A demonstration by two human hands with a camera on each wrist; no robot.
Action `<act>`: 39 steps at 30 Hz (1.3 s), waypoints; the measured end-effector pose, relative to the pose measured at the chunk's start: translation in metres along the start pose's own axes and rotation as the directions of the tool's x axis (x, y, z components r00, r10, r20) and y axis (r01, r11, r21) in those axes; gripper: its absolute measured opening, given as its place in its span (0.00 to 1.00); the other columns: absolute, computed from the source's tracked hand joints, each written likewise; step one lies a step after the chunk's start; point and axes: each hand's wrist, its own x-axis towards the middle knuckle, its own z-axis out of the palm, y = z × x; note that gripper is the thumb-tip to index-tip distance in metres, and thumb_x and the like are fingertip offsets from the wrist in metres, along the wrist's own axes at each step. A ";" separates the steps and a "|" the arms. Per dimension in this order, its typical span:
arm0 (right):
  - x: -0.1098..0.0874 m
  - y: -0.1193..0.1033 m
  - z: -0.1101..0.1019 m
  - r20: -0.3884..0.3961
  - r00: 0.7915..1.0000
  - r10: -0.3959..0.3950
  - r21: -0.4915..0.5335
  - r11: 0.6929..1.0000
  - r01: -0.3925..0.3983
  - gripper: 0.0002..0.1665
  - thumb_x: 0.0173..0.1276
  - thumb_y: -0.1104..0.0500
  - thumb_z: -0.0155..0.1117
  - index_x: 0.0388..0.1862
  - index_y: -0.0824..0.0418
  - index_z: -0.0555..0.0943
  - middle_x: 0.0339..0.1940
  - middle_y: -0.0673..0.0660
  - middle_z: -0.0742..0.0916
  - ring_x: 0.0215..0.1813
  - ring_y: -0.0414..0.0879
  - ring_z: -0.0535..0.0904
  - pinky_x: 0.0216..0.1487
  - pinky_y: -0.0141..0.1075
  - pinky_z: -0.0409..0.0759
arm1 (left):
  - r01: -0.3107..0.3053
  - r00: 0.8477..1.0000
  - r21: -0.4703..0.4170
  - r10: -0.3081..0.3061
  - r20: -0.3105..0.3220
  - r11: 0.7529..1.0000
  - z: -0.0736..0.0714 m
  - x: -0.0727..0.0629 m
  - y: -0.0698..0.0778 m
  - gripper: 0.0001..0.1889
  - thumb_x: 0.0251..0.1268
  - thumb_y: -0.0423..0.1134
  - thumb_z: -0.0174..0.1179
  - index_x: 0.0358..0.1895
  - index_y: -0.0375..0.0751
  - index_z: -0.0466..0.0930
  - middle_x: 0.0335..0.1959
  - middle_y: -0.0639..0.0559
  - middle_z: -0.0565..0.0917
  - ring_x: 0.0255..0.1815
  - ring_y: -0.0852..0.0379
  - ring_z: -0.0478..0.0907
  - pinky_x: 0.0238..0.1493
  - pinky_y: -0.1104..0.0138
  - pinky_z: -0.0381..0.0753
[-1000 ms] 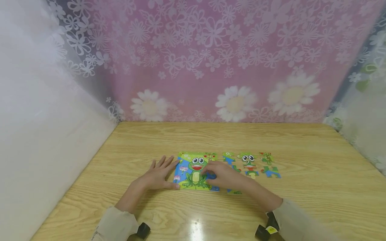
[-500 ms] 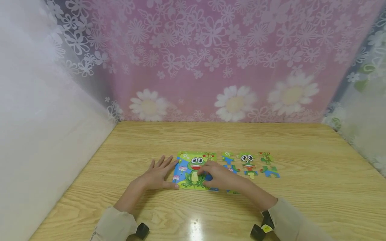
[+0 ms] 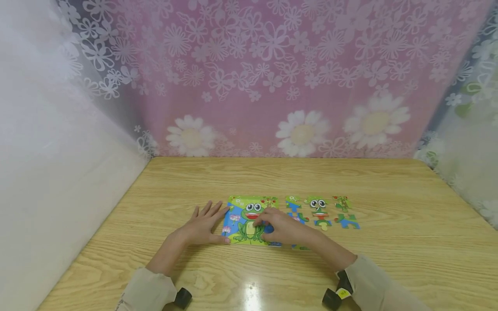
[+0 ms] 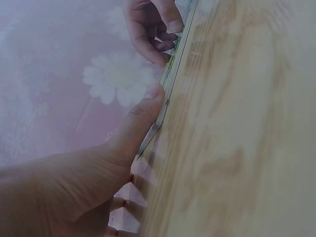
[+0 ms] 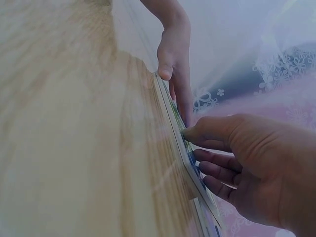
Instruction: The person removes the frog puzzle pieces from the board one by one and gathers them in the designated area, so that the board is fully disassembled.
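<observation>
A flat frog picture puzzle board (image 3: 253, 207) lies on the table between both hands. My left hand (image 3: 204, 224) rests at the board's left side with fingers spread and its thumb (image 4: 154, 92) on the near left corner. Over the board's right half is my right hand (image 3: 285, 226), its fingers bent and thumb (image 5: 190, 133) touching the surface, apart from the index finger. Nothing shows between them. The right hand hides part of the frog's right side. Several loose frog puzzle pieces (image 3: 317, 203) lie right of the board, some partly behind the right hand and forearm.
The wooden table (image 3: 186, 181) carries the board and the pieces. A pink flowered curtain (image 3: 249, 108) hangs behind its far edge, and pale sheeting (image 3: 70, 151) closes the left side. Black wrist cameras (image 3: 332, 299) sit below both wrists.
My right hand has shifted slightly left over the board, then stayed there. The left hand keeps its place. Board and loose pieces have not visibly moved on the table.
</observation>
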 end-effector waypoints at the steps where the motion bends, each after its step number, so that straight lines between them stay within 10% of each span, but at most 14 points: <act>1: 0.000 0.000 0.000 -0.001 1.000 -0.002 0.001 1.000 0.002 0.16 0.60 0.60 0.64 0.49 0.57 0.80 0.48 0.49 0.76 0.46 0.44 0.72 0.44 0.35 0.74 | 0.000 1.000 -0.002 0.000 -0.002 1.000 0.000 0.000 0.000 0.51 0.51 0.69 0.55 0.74 0.50 0.44 0.73 0.44 0.41 0.71 0.41 0.30 0.62 0.41 0.28; 39: 0.000 -0.004 0.008 -0.086 0.996 0.016 0.032 0.999 -0.013 0.16 0.54 0.67 0.63 0.44 0.59 0.79 0.38 0.50 0.76 0.31 0.39 0.73 0.31 0.28 0.75 | 0.000 1.000 -0.010 0.000 0.002 1.000 -0.002 -0.001 0.003 0.51 0.50 0.69 0.55 0.74 0.49 0.44 0.73 0.43 0.41 0.70 0.39 0.30 0.61 0.40 0.28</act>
